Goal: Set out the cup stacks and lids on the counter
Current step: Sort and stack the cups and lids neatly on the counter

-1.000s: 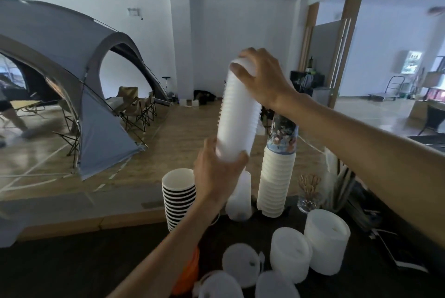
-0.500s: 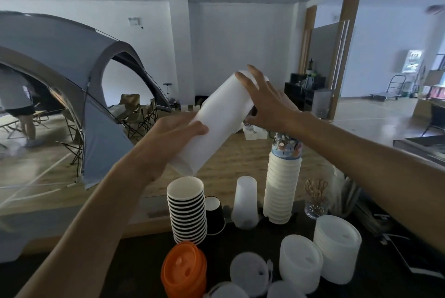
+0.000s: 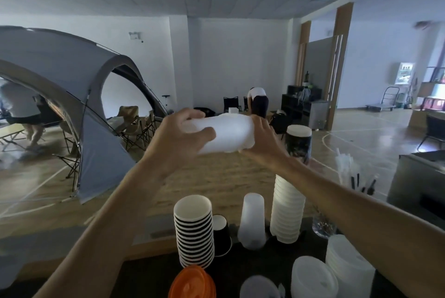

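I hold a stack of translucent white plastic cups (image 3: 227,134) lying almost level in the air above the counter. My left hand (image 3: 179,137) grips its left end with fingers curled round it. My right hand (image 3: 263,142) cups the right end. Below on the dark counter (image 3: 149,276) stand a stack of black-and-white paper cups (image 3: 194,230), a single black cup (image 3: 221,235), an upturned clear cup stack (image 3: 252,220) and a tall white cup stack (image 3: 289,208) topped by a dark printed cup (image 3: 298,143). White lid stacks (image 3: 349,268) sit at the right, an orange lid (image 3: 192,284) at the front.
A glass of stirrers (image 3: 323,225) and straws (image 3: 346,167) stand by a steel machine (image 3: 416,184) at the right. Beyond the counter lies a wooden floor with a grey tent (image 3: 72,95), folding chairs (image 3: 139,126) and two people further back.
The plastic cup stack has swung from upright through a slant to nearly level, and both hands have risen with it. My view has tilted upward.
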Motion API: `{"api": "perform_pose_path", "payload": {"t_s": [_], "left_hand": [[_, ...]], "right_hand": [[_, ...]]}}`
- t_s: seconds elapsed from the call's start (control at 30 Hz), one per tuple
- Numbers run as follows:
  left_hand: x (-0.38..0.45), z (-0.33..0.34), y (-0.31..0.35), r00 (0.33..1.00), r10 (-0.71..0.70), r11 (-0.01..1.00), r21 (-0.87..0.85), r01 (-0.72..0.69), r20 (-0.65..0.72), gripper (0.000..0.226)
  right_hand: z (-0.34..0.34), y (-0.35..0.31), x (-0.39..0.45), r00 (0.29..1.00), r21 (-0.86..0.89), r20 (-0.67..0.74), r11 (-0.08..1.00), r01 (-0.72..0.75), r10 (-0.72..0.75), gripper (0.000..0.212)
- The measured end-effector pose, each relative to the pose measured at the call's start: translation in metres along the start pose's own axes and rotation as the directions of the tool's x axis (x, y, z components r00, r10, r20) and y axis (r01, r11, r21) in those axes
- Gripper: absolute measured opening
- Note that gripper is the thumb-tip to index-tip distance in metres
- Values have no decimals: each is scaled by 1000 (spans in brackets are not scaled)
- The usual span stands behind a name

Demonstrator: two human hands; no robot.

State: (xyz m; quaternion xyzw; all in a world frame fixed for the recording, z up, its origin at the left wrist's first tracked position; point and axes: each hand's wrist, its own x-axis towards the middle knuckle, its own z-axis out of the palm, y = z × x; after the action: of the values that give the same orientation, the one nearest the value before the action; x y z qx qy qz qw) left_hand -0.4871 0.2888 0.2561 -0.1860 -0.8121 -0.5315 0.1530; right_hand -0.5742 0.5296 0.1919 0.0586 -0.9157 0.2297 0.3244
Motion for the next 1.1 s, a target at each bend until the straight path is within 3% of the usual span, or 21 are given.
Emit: {"api": "perform_pose_path", "payload": {"t_s": [0.07,0.13,0.3,0.47,0.67,0.87,1.0,1.1], "left_hand": [[7,7,12,981,104,992,92,-90,-165,50],[14,19,23,966,182,976,154,-155,-183,55],[38,54,27,972,227,964,154,-216,-58,64],[57,91,8,969,246,954,169,-248,37,68],[64,127,-23,970,209,961,155,-227,125,75],[63,151,-54,962,152,963,186,-196,228,75],[55,159,-68,956,130,965,188,-183,263,71],[51,163,-72,951,107,963,209,-172,291,72]], "right_hand": [[12,0,-10,995,60,35,994,-92,90,97],[27,0,-26,983,119,50,976,-181,177,102],[47,12,-61,923,186,116,905,-383,367,93],[58,32,-83,836,182,223,821,-541,501,101],[75,50,-109,747,206,324,728,-654,580,97],[96,60,-135,658,127,349,662,-739,667,71],[107,62,-148,626,108,355,635,-765,694,86],[111,62,-155,609,99,371,622,-776,701,84]]}}
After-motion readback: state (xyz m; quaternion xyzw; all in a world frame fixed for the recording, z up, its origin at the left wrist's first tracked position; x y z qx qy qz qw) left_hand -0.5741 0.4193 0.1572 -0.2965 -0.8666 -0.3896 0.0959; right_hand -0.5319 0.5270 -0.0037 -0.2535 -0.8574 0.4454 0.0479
